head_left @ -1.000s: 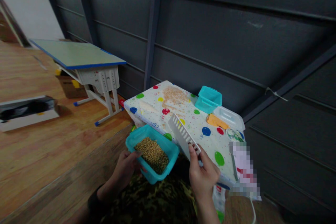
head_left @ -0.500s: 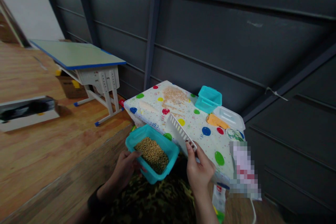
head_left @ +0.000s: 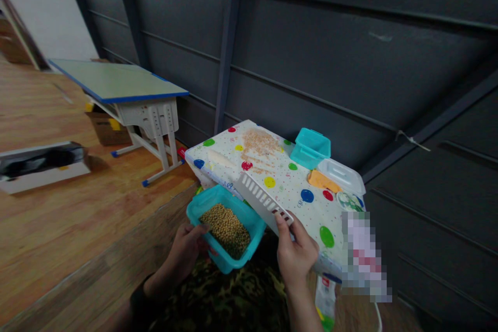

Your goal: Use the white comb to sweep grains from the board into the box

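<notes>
My left hand (head_left: pixel 189 244) grips the near left wall of a teal plastic container (head_left: pixel 254 241), thumb over the rim. Inside it lie yellowish round beans (head_left: pixel 225 223), with small green ones toward the near right corner. A white slotted plastic basket (head_left: pixel 259 198) is pinched in my right hand (head_left: pixel 296 251), thumb on its near end. The basket is tilted and sits just above the container's far right rim; whether the two touch I cannot tell. What the basket holds, if anything, is hidden.
On the dotted tablecloth (head_left: pixel 288 192) lie pale brown grains (head_left: pixel 260 144) and a long pale item (head_left: pixel 221 158). Another teal container (head_left: pixel 310 149), a clear lid (head_left: pixel 346 175) and an orange cloth (head_left: pixel 323 181) sit at the right. A green-topped desk (head_left: pixel 120 80) stands left; a dark wall (head_left: pixel 330 46) rises behind.
The white basket has shifted left and tipped, so its slotted side shows more broadly near the container. My left hand and the teal container have barely moved.
</notes>
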A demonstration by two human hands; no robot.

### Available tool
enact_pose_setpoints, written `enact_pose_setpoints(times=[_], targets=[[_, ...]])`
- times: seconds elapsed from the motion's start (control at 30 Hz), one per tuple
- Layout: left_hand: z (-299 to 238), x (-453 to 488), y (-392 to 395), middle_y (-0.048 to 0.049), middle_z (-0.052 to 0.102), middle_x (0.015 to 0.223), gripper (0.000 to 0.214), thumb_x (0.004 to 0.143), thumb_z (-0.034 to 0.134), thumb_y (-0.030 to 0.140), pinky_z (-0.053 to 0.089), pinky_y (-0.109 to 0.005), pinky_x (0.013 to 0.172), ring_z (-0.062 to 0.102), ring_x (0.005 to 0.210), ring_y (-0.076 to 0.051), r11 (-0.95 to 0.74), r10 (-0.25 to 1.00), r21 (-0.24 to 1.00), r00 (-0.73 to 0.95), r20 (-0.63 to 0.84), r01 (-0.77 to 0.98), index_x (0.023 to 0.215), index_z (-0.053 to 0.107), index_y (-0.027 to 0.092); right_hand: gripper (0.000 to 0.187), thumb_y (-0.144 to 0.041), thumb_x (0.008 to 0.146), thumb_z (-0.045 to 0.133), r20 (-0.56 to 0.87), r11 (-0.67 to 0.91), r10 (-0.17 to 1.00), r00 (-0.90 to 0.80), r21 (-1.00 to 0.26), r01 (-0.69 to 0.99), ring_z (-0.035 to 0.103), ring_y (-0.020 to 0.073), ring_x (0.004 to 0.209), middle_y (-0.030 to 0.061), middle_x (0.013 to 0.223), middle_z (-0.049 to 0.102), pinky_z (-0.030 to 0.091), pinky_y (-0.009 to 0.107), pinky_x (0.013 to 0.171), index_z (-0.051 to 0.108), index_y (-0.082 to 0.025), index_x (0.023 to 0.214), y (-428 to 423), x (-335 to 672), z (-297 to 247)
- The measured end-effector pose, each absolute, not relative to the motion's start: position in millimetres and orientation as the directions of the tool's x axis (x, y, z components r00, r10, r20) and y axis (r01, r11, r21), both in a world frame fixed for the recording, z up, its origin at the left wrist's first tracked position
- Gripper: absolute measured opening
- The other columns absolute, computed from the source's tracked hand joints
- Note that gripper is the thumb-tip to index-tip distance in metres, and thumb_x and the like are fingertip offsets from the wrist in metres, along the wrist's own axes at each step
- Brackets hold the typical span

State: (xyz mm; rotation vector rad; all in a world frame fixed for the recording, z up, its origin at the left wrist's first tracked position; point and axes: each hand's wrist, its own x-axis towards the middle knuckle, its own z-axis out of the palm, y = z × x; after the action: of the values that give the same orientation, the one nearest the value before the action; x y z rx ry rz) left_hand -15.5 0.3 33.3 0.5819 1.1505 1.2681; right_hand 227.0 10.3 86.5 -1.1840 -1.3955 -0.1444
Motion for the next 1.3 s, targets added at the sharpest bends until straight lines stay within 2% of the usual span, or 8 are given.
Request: enact_pose_setpoints(times=[0.13,0.23,0.37,0.53,0.67,0.77,0.93,1.3], targets=[[30,-15,1,-0.0102,0.068,0.041,0.051,0.056,0.098,0.06,0.042,-0.029,0.033,0.057,0.032,-0.018,0.268,0.932,0.867,-0.117,-0.344,-0.42,0.038,0.067,0.025,0.044,-0.063,0.105,0.083,0.766,0.398,0.498,0.406,-0.618,0.678,0.084,0.0261,0.07,0.0089,0.088,0.092,0.065,0.032,0.069,0.096,-0.022,0.095,23,246,86],[23,-16,1,-0.01,0.067,0.041,0.051,0.061,0.097,0.06,0.043,-0.029,0.035,0.055,0.031,-0.017,0.251,0.945,0.877,-0.095,-0.314,-0.41,0.04,0.069,0.024,0.058,-0.074,0.1,0.081,0.671,0.295,0.56,0.486,-0.709,0.64,0.078,0.027,0.068,0.0102,0.087,0.091,0.057,0.034,0.065,0.097,-0.018,0.1,52,268,94],[3,-17,3,-0.0096,0.07,0.043,0.05,0.068,0.095,0.055,0.04,-0.028,0.034,0.056,0.033,-0.018,0.212,0.946,0.863,-0.125,-0.299,-0.459,0.041,0.066,0.025,0.07,-0.082,0.096,0.074,0.606,0.231,0.629,0.487,-0.744,0.627,0.07,0.0269,0.065,0.0111,0.076,0.085,0.051,0.035,0.065,0.093,-0.016,0.084,89,289,104],[-17,-18,6,-0.0074,0.061,0.036,0.055,0.069,0.093,0.054,0.037,-0.028,0.032,0.053,0.03,-0.018,0.197,0.942,0.854,-0.147,-0.301,-0.482,0.037,0.058,0.026,0.066,-0.081,0.092,0.074,0.561,0.233,0.679,0.474,-0.777,0.585,0.072,0.0289,0.073,0.011,0.079,0.086,0.055,0.037,0.072,0.091,-0.018,0.083,103,291,97],[-18,-18,6,-0.0071,0.064,0.038,0.049,0.069,0.095,0.052,0.037,-0.028,0.033,0.057,0.032,-0.02,0.199,0.938,0.844,-0.154,-0.312,-0.498,0.041,0.064,0.025,0.064,-0.079,0.09,0.078,0.514,0.25,0.719,0.467,-0.819,0.517,0.071,0.0277,0.072,0.0096,0.079,0.086,0.054,0.037,0.071,0.093,-0.017,0.087,103,290,90],[-18,-18,6,-0.008,0.067,0.04,0.048,0.068,0.096,0.053,0.039,-0.028,0.033,0.056,0.031,-0.019,0.204,0.939,0.841,-0.144,-0.314,-0.502,0.043,0.067,0.025,0.063,-0.077,0.089,0.079,0.529,0.278,0.696,0.486,-0.822,0.496,0.077,0.032,0.081,0.0128,0.088,0.09,0.059,0.04,0.077,0.095,-0.017,0.093,110,291,93],[-17,-18,6,-0.0069,0.062,0.037,0.05,0.067,0.095,0.056,0.039,-0.028,0.031,0.057,0.03,-0.02,0.208,0.939,0.848,-0.142,-0.312,-0.487,0.041,0.064,0.026,0.058,-0.074,0.088,0.078,0.552,0.286,0.695,0.461,-0.8,0.527,0.083,0.0377,0.092,0.0157,0.098,0.093,0.065,0.047,0.087,0.097,-0.02,0.096,121,294,98],[-10,-18,6,-0.007,0.061,0.036,0.053,0.064,0.094,0.059,0.04,-0.028,0.031,0.059,0.031,-0.021,0.215,0.942,0.854,-0.13,-0.309,-0.475,0.039,0.06,0.027,0.047,-0.066,0.078,0.086,0.456,0.296,0.783,0.423,-0.871,0.391,0.067,0.025,0.074,0.0078,0.078,0.084,0.055,0.038,0.073,0.092,-0.019,0.08,132,309,100]])
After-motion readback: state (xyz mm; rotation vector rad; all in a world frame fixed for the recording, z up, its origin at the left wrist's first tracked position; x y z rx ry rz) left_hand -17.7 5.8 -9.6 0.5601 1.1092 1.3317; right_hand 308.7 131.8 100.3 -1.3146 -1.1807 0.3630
